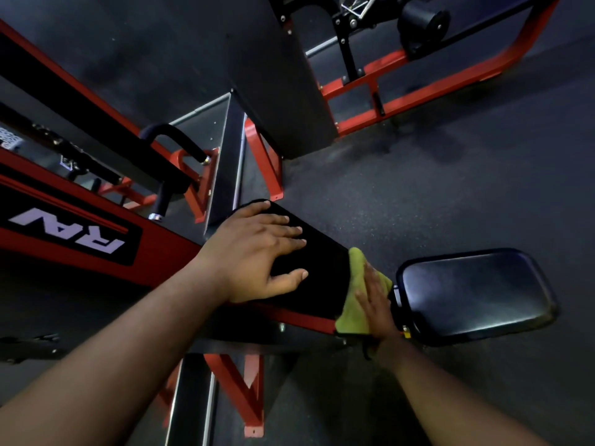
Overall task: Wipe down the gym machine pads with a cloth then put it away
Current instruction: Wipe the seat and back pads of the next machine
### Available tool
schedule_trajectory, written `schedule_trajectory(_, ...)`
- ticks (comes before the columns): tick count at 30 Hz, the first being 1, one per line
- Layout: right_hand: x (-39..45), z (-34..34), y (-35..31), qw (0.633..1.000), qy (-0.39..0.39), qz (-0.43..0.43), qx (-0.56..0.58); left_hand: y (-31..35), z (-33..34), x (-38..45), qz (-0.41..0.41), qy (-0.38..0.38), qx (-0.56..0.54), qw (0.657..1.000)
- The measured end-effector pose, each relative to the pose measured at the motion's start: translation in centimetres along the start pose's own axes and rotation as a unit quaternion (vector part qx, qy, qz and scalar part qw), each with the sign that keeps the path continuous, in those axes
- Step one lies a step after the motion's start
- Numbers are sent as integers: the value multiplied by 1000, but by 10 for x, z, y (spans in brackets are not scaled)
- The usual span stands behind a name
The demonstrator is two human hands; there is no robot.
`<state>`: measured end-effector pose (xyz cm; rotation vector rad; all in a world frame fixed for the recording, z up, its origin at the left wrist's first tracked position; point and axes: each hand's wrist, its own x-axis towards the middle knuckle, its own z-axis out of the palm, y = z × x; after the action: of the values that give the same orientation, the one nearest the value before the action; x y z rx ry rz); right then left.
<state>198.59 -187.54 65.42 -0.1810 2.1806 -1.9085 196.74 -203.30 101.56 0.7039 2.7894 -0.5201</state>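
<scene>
My left hand (254, 252) lies flat, fingers spread, on the black back pad (309, 272); my right hand (375, 300), fingers straight, presses the yellow-green cloth (354, 313) against that pad's lower end, beside the seat pad (476, 291).

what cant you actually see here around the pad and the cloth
- Pad face under the left hand: covered by the palm, head view.
- Pad end behind the cloth: hidden by cloth and right hand.
- Cloth's full size: partly under that hand.
- Red frame logo: cut off by the left edge.
</scene>
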Motion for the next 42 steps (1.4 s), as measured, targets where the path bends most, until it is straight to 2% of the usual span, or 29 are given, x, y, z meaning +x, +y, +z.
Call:
schedule_trajectory(2,26,0,4,997,-18,69,20,-1,0,0,-3,0,-1,1000)
schedule_trajectory(4,54,5,-8,993,-27,98,61,0,-1,1,0,5,-7,1000)
schedule_trajectory(7,78,17,-50,994,-39,63,83,-1,0,-1,-7,15,-14,1000)
schedule_trajectory(10,57,16,-136,996,-33,23,77,-1,2,-1,-18,32,-12,999)
schedule_trajectory(13,25,14,-212,994,-61,-8,90,-1,7,-3,-38,88,-50,994)
schedule_trajectory(16,29,16,-263,994,-71,-22,81,0,15,-6,-102,162,-135,972)
schedule_trajectory(19,48,17,-290,995,-75,-46,41,4,16,-7,-209,235,-267,911)
schedule_trajectory(21,43,20,-300,994,-74,-77,0,7,19,-8,-248,278,-386,844)
schedule_trajectory(23,19,22,-295,986,-69,-144,-40,12,27,-17,-266,329,-488,763)
schedule_trajectory(24,6,22,-287,976,-64,-200,-60,15,32,-23,-280,333,-529,729)
schedule_trajectory(26,-9,18,-269,955,-79,-269,-91,26,34,-33,-315,296,-585,686)
schedule_trajectory(29,12,12,-284,958,-104,-242,-110,41,32,-38,-350,294,-608,649)
schedule_trajectory(32,30,11,-310,966,-133,-173,-135,44,26,-38,-397,305,-637,586)
schedule_trajectory(33,29,10,-311,964,-134,-173,-149,46,23,-39,-411,300,-639,577)
schedule_trajectory(35,9,4,-301,945,-138,-225,-194,57,22,-44,-435,282,-615,595)
schedule_trajectory(38,-32,-12,-271,890,-175,-323,-269,90,28,-55,-432,279,-571,640)
schedule_trajectory(40,-48,-26,-256,860,-186,-374,-294,114,40,-67,-436,269,-565,646)
schedule_trajectory(42,-60,-41,-245,848,-198,-383,-308,135,52,-77,-449,250,-577,635)
